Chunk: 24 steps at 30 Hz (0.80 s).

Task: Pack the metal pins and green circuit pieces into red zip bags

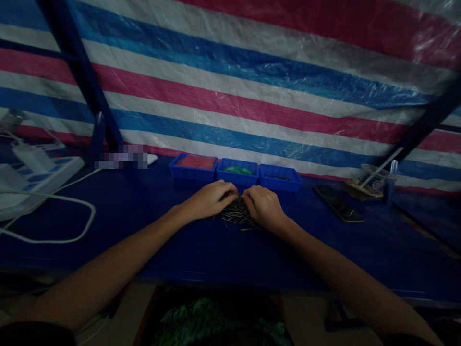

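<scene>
A small heap of thin, dark metal pins (pixel 236 216) lies on the blue table (pixel 151 230) in front of me. My left hand (pixel 212 198) rests knuckles-up on the heap's left side, fingers curled down into the pins. On the right side, my right hand (pixel 264 206) does the same, and the fingertips of both hands meet over the heap. Whether either hand pinches a pin is hidden by the fingers. Just behind the hands stand three small blue trays: one with red contents (pixel 193 166), one with green pieces (pixel 238 172), one with dark bits (pixel 280 178).
A black phone (pixel 338 203) lies flat to the right, near a clear cup with a stick (pixel 372 179). At the left sit a white power strip (pixel 34 175) and a looping white cable (pixel 77 218). A striped tarp (pixel 252 86) closes off the back.
</scene>
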{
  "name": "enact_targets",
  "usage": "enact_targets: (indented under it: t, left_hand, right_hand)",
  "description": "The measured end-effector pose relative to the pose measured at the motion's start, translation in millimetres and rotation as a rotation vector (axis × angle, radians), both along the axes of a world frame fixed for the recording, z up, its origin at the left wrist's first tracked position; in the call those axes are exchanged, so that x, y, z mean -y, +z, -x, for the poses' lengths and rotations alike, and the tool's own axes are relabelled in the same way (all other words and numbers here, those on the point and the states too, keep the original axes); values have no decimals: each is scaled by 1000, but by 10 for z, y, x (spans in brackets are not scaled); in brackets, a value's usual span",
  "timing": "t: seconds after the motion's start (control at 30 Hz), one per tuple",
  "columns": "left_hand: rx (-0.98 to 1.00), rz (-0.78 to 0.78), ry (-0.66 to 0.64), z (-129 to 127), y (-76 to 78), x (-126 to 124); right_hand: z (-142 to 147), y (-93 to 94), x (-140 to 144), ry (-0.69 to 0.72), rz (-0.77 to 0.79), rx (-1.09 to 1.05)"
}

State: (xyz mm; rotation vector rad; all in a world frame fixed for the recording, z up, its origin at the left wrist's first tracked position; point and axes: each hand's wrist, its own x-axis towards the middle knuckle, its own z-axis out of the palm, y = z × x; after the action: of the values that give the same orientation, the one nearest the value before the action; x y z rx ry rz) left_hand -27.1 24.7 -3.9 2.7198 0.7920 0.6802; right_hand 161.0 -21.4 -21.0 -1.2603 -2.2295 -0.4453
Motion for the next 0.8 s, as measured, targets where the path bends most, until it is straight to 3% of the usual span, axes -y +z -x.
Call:
enact_targets:
  t: [0.1, 0.37, 0.47, 0.57, 0.67, 0.73, 0.8]
  left_hand:
    - [39, 2, 8, 9, 10, 15]
    - [-24, -43, 34, 12, 42, 8]
    - [-88, -10, 42, 101, 39, -61]
    - [-186, 11, 45, 223, -1, -168]
    - [-287, 37, 7, 279, -61, -256]
    - [-311, 59, -24, 257, -95, -281]
    - [-313, 81, -30, 211, -119, -282]
  right_hand:
    - [6, -6, 2, -39, 11, -36]
    - [-18, 56, 15, 49, -32, 19]
    - [-246, 118, -114, -90, -100, -43]
    - [-639, 151, -281, -367, -191, -153]
    - [-932, 130, -368, -571, -171, -126]
    - [-940, 106, -356, -603, -106, -90]
    - [-788, 89, -292, -535, -29, -59]
